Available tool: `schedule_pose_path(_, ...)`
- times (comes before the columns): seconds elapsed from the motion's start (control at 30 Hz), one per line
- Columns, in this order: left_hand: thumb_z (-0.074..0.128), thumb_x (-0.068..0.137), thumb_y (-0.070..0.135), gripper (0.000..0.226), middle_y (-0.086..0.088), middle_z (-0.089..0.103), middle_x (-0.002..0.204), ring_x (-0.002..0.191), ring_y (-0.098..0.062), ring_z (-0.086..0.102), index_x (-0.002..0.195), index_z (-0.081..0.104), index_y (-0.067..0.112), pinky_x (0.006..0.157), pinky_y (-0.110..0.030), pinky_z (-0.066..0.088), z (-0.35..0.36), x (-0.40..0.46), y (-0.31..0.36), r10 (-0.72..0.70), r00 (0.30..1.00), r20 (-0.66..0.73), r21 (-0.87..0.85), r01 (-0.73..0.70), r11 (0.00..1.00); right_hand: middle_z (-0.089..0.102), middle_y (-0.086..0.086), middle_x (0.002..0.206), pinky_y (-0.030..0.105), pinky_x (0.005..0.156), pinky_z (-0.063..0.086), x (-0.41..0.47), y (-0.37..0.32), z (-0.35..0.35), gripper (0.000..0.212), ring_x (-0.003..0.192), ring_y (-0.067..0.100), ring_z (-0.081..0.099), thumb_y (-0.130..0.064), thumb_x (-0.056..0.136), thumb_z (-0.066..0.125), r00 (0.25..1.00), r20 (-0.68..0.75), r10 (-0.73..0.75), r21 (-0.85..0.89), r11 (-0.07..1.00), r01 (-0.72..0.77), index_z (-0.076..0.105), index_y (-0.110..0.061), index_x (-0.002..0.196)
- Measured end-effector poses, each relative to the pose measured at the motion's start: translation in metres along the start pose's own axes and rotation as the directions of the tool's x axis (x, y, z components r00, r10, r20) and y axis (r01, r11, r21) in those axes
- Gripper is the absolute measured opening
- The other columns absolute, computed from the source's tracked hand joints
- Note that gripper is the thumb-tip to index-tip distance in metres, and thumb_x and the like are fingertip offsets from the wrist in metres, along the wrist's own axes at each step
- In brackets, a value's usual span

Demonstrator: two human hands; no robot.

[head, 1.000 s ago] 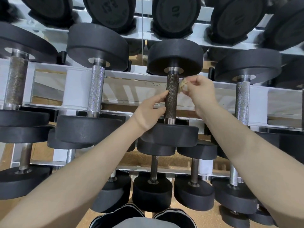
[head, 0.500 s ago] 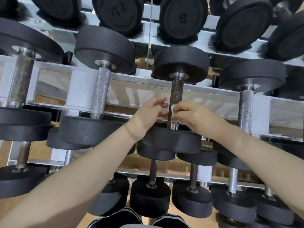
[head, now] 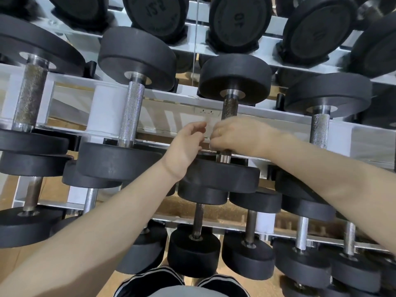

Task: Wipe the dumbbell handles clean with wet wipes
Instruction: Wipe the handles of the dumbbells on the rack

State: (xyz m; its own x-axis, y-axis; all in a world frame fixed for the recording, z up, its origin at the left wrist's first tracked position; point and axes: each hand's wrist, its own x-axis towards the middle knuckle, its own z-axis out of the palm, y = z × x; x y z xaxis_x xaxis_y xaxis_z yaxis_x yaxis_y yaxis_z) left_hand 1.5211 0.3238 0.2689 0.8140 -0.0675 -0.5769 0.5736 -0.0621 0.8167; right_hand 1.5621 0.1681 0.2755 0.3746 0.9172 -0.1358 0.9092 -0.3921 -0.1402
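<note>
A black dumbbell with a dark knurled handle (head: 230, 108) lies on the middle shelf of the rack, in the centre of the view. My right hand (head: 237, 135) is curled round the lower part of that handle, with a white wet wipe (head: 210, 127) showing at its fingers. My left hand (head: 188, 144) is just left of the handle, fingers bent towards the wipe; whether it pinches the wipe is hidden. A ring shows on my right hand.
Other dumbbells flank it: one with a bright handle (head: 130, 116) to the left, one with a rusty handle (head: 29, 97) at far left, another (head: 320, 129) to the right. More dumbbells fill the upper and lower shelves of the white rack (head: 107, 112). My shoes (head: 150, 281) are below.
My right hand slid down the handle from near its top to its lower end, and both hands have come together there. The view has tilted slightly.
</note>
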Motion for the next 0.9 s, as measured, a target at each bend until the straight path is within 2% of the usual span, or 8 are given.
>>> schedule_pose_path(0.17,0.037,0.094,0.000,0.035,0.002,0.054,0.112,0.100,-0.010,0.052,0.122,0.052,0.015,0.084,-0.022,0.046,-0.003,0.000,-0.003,0.004,1.000,-0.030,-0.019,-0.004,1.000,0.071,0.007,0.085,0.035,0.076,0.054,0.005,0.016,-0.010,0.018,0.085,0.029,0.064,0.002,0.067,0.074,0.990,-0.052,0.130,-0.230,0.963,-0.139,0.072,-0.007,0.082)
schedule_pose_path(0.27,0.038,0.094,-0.001,0.030,0.003,0.054,0.110,0.099,-0.011,0.053,0.110,0.053,0.019,0.081,-0.021,0.047,-0.005,-0.001,-0.003,-0.004,0.999,-0.049,-0.053,0.001,0.999,0.070,0.010,0.086,0.035,0.078,0.054,0.002,-0.002,0.002,0.016,0.086,0.029,0.065,0.003,0.066,0.074,0.999,-0.028,0.037,-0.145,0.989,-0.041,0.072,-0.003,0.081)
schedule_pose_path(0.4,0.034,0.094,0.000,0.033,0.001,0.054,0.114,0.104,-0.014,0.054,0.113,0.053,0.017,0.089,-0.028,0.047,-0.003,-0.002,-0.002,0.012,0.999,-0.044,-0.047,-0.015,0.999,0.070,0.004,0.075,0.022,0.070,0.050,-0.008,-0.006,0.010,0.016,0.072,0.022,0.066,0.002,0.058,0.079,0.990,-0.118,-0.071,0.000,0.997,0.072,0.070,-0.005,0.069)
schedule_pose_path(0.5,0.033,0.094,0.000,0.036,0.002,0.054,0.115,0.106,-0.014,0.056,0.118,0.053,0.016,0.095,-0.029,0.047,-0.001,-0.002,0.001,0.013,0.999,-0.037,-0.035,-0.015,0.999,0.067,-0.004,0.068,0.024,0.063,0.051,0.000,0.013,0.000,0.019,0.066,0.019,0.062,-0.009,0.054,0.087,0.993,-0.114,-0.016,-0.297,0.955,-0.018,0.071,-0.014,0.065)
schedule_pose_path(0.57,0.032,0.094,-0.001,0.037,0.001,0.054,0.115,0.103,-0.015,0.057,0.119,0.053,0.015,0.095,-0.029,0.047,0.000,-0.001,0.004,0.016,0.999,-0.041,-0.034,-0.017,0.999,0.067,-0.005,0.069,0.025,0.062,0.051,0.006,0.029,-0.005,0.019,0.069,0.019,0.062,-0.012,0.056,0.086,0.986,-0.163,0.047,-0.375,0.921,-0.106,0.071,-0.017,0.066)
schedule_pose_path(0.67,0.032,0.094,-0.001,0.034,0.000,0.053,0.112,0.096,-0.014,0.058,0.116,0.052,0.015,0.089,-0.027,0.048,0.002,-0.001,0.004,0.013,1.000,-0.023,-0.033,-0.014,0.999,0.069,0.001,0.074,0.028,0.064,0.052,0.011,0.034,-0.001,0.016,0.073,0.026,0.063,-0.004,0.060,0.081,0.937,-0.309,0.161,-0.340,0.902,-0.267,0.070,-0.012,0.068)
schedule_pose_path(0.77,0.037,0.094,0.000,0.035,0.004,0.054,0.101,0.079,-0.012,0.058,0.124,0.046,0.017,0.078,-0.024,0.048,0.006,0.001,0.002,0.009,1.000,-0.013,-0.069,-0.010,0.998,0.070,0.005,0.076,0.029,0.067,0.051,0.009,0.019,0.006,0.018,0.071,0.028,0.063,0.002,0.059,0.082,0.856,-0.429,0.290,-0.150,0.911,-0.384,0.070,-0.009,0.068)
schedule_pose_path(0.9,0.041,0.093,0.000,0.042,0.005,0.051,0.095,0.069,-0.010,0.055,0.132,0.037,0.017,0.067,-0.021,0.048,0.010,0.002,0.001,0.017,0.999,-0.043,-0.108,-0.021,0.994,0.069,0.005,0.074,0.026,0.064,0.043,-0.008,-0.001,0.015,0.020,0.059,0.023,0.059,0.000,0.056,0.085,0.928,-0.360,0.097,-0.089,0.986,-0.138,0.070,-0.008,0.068)
